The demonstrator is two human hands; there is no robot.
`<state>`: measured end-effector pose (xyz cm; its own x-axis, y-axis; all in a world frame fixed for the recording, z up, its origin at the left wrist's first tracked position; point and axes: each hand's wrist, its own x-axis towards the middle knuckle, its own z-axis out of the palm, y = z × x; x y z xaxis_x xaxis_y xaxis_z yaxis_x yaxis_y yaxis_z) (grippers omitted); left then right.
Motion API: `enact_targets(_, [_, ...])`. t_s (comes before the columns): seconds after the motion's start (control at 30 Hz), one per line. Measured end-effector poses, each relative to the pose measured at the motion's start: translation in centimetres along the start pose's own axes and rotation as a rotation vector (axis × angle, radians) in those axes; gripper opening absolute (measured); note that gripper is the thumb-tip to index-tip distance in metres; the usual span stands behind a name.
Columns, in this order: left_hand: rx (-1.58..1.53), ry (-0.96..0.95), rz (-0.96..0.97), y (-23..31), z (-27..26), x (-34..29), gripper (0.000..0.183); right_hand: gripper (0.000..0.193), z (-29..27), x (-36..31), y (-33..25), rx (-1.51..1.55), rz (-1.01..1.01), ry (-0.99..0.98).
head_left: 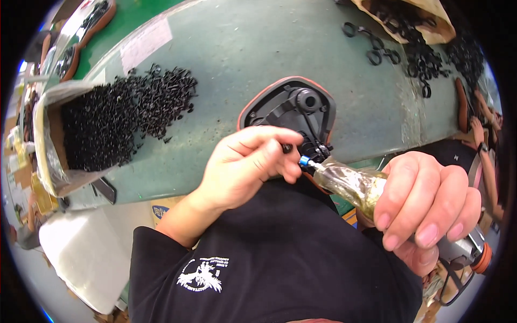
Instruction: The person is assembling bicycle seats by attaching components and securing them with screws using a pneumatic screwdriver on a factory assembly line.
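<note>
At the far right of the desk [215,54], an open brown bag [442,28], with black ring-shaped parts [416,52] beside it; at the desk's far left, a pale sheet [145,46]; off the desk's near left edge, a white panel [81,255]; by the desk's right end, a co-worker's hand [477,131].

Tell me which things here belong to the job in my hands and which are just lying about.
Likely part of the job:
- power driver, in the right hand
- small black piece, in the left hand
- black housing with orange rim
- heaped small black fasteners, perhaps the supply

Seemingly just lying about:
- black ring-shaped parts
- brown paper bag
- pale sheet on the table
</note>
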<state>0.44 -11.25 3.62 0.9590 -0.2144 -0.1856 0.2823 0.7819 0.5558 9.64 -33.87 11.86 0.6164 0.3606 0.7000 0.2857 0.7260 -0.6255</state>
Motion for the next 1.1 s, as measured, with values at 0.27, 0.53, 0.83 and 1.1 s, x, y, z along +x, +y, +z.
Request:
enact_targets(0.27, [0.323, -0.205, 0.249, -2.5, 0.1, 2.7, 0.022, 0.035, -0.9, -1.5, -1.4, -0.077, 0.031, -0.013])
enact_targets(0.53, [0.87, -0.446, 0.279, 2.8, 0.3, 6.2, 0.037, 0.034, -1.9, -0.8, -0.8, 0.065, -0.026, -0.055])
enact_targets(0.83, [1.566, -0.482, 0.395, 3.8, -3.4, 13.8, 0.057, 0.041, -2.9, 0.9, 0.3, -0.375, 0.15, -0.125])
enact_targets(1.1, [1.247, -0.31, 0.475, 0.5, -5.2, 12.1, 0.041, 0.033, -1.8, 1.0, 3.8, -0.501, 0.275, -0.147])
